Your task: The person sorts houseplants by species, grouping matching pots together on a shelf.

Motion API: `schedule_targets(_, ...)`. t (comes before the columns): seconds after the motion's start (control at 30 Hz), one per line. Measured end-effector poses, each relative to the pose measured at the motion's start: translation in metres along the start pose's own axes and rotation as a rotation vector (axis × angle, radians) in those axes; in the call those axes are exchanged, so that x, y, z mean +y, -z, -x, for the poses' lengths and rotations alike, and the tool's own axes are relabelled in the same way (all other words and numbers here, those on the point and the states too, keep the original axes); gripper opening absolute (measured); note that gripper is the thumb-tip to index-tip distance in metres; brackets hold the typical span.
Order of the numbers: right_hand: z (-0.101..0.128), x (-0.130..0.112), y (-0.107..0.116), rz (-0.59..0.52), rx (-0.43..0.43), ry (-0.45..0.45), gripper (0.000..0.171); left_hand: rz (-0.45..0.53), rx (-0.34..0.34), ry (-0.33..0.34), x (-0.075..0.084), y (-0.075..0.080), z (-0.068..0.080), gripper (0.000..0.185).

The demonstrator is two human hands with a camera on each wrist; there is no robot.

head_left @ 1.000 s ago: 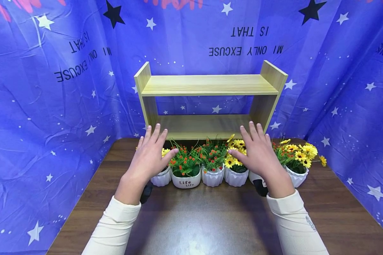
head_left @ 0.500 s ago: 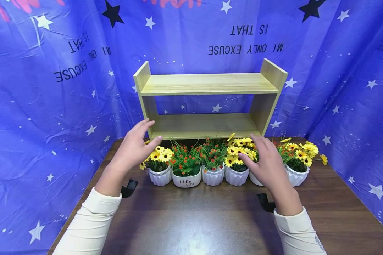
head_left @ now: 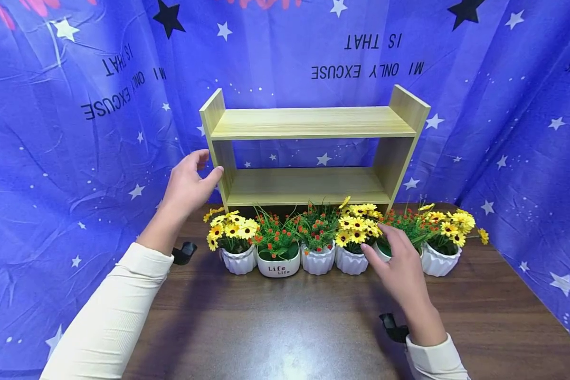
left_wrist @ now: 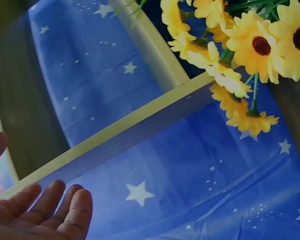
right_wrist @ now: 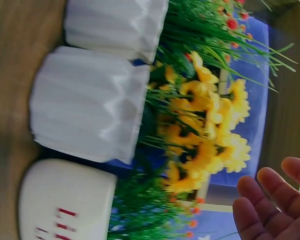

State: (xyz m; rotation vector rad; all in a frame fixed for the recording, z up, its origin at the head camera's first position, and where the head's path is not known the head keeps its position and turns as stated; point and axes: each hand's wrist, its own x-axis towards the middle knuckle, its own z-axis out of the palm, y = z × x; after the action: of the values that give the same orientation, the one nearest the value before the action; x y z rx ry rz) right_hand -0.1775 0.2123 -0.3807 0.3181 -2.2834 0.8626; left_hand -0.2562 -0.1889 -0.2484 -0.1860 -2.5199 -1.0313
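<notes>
My left hand (head_left: pixel 187 184) is at the left side panel (head_left: pixel 212 113) of a light wooden two-tier shelf (head_left: pixel 309 122). In the left wrist view its loosely bent fingers (left_wrist: pixel 80 210) lie along the panel's outer face, and the thumb is on the other side; contact is unclear. Over the right part of a row of potted flowers hovers my right hand (head_left: pixel 404 269), fingers relaxed and holding nothing. It is nearest a white pot of yellow flowers (head_left: pixel 358 227) and partly covers a pot of red-flowered greenery (head_left: pixel 408 224) behind it.
Along the shelf's front stand more pots: yellow flowers (head_left: pixel 237 229) at left, an oval "Life" pot (head_left: pixel 278 267), a fluted pot (head_left: pixel 318 260), and yellow flowers (head_left: pixel 456 227) at right. The brown table (head_left: pixel 285 316) extends forward. A blue starry curtain (head_left: pixel 76 184) surrounds the back and sides.
My left hand has moved left and up to the shelf's side panel. My right hand has drawn back and down toward the pots, its fingers less spread.
</notes>
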Motion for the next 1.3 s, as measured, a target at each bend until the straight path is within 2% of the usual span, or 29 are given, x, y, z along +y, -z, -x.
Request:
schedule_targets(0.2, 0.013, 0.012, -0.01, -0.011, -0.038, -0.135, 0.051, 0.054, 0.037, 0.047, -0.002, -0.01, -0.012, 0.061)
schedule_targets(0.33, 0.02, 0.022, -0.021, -0.042, -0.106, -0.259, 0.054, 0.04, 0.04, 0.054, -0.005, -0.014, -0.018, 0.061)
schedule_targets(0.5, 0.025, 0.032, -0.032, -0.09, -0.197, -0.458, 0.064, 0.014, 0.031, 0.047, -0.004, -0.016, -0.027, 0.062)
schedule_targets(0.6, 0.026, 0.034, -0.038, -0.098, -0.23, -0.532, 0.067, 0.007, 0.025, 0.055, -0.004, -0.018, -0.03, 0.063)
schedule_targets(0.73, 0.028, 0.037, -0.047, -0.117, -0.243, -0.559, 0.07, 0.004, 0.027, 0.053, -0.009, -0.023, -0.034, 0.062)
schedule_targets(1.0, 0.03, 0.04, -0.059, -0.121, -0.262, -0.589, 0.077, -0.046, 0.058, -0.009, -0.016, -0.03, -0.04, 0.048)
schedule_targets(1.2, 0.029, 0.041, -0.064, -0.101, -0.223, -0.617, 0.077, -0.063, 0.07, -0.013, -0.015, -0.031, -0.044, 0.038)
schedule_targets(1.3, 0.029, 0.042, -0.067, -0.13, -0.199, -0.624, 0.075, -0.06, 0.07, -0.004, -0.015, -0.029, -0.045, 0.035)
